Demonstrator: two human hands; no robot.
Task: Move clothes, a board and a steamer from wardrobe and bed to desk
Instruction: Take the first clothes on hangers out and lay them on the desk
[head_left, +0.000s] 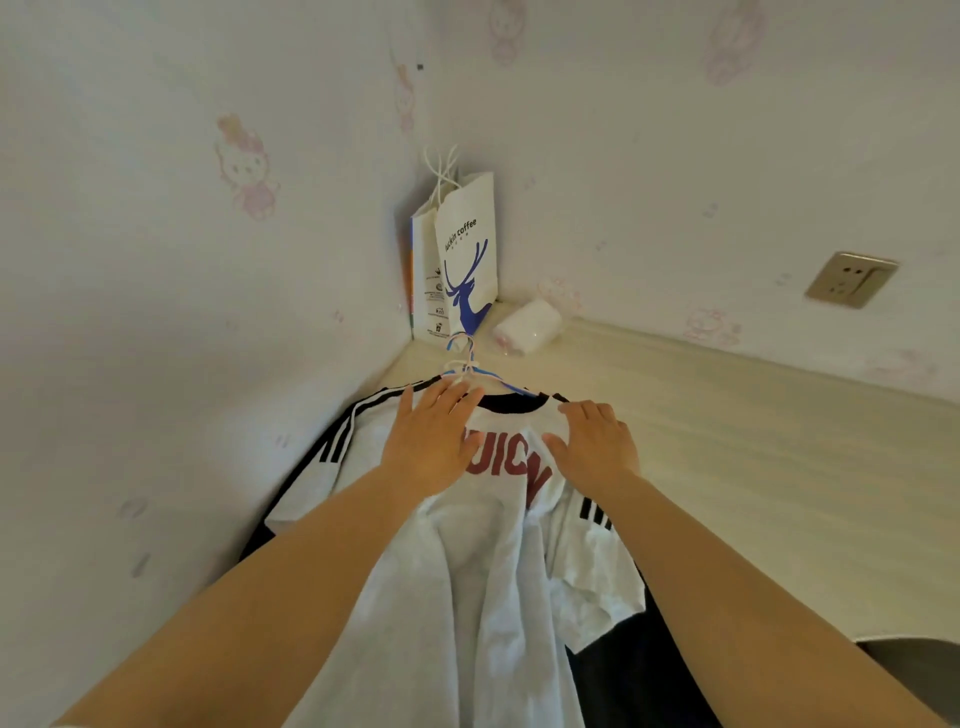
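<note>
A white T-shirt (483, 561) with red letters, a black collar and black sleeve stripes lies on the pale wooden desk (753, 467), on top of a dark garment (639, 670). Thin blue and white hangers (470, 364) stick out past the collar. My left hand (431, 441) lies flat on the shirt's upper chest, fingertips reaching the collar and hangers. My right hand (597, 447) rests on the shirt's right shoulder, fingers bent down onto the cloth. No board or steamer is in view.
A white paper coffee bag (465, 260) with a blue deer stands in the desk's far corner. A wrapped white roll (527, 327) lies beside it. A wall socket (849, 280) sits on the right wall. Walls close in on the left and back.
</note>
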